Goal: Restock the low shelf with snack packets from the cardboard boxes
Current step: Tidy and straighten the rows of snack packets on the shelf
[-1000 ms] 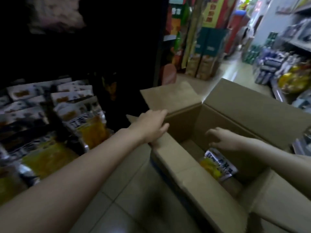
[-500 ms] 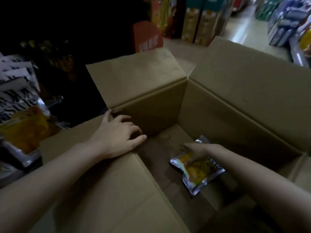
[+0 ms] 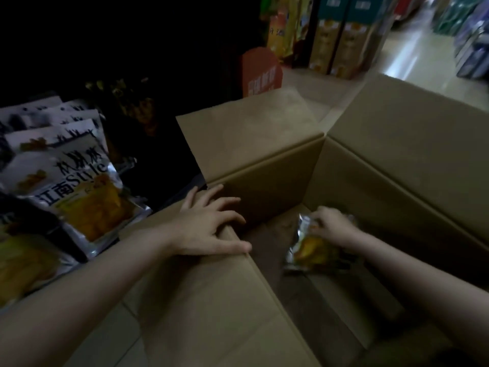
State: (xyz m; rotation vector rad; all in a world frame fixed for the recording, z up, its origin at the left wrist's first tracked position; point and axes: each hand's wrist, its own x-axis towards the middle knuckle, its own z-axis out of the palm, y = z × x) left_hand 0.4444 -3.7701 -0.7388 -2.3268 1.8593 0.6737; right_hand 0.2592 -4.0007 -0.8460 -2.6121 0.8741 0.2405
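Note:
An open cardboard box (image 3: pixel 264 181) fills the middle and right of the view. Deep inside it my right hand (image 3: pixel 332 227) grips the top of a silver and yellow snack packet (image 3: pixel 309 251), which is tilted up off the box floor. My left hand (image 3: pixel 211 229) rests flat with spread fingers on the box's near left flap, at the corner of the opening. On the low shelf at the left stand several white and yellow snack packets (image 3: pixel 79 186) of the same kind, leaning in rows.
A red sign (image 3: pixel 260 72) and tall green and yellow cartons (image 3: pixel 341 41) stand beyond the box. The shop aisle floor (image 3: pixel 412 54) runs away at the top right. The shelving above the packets is dark.
My right hand has closed round the packet's top and raised it off the box floor. My left hand keeps its place on the flap. The view has shifted slightly right.

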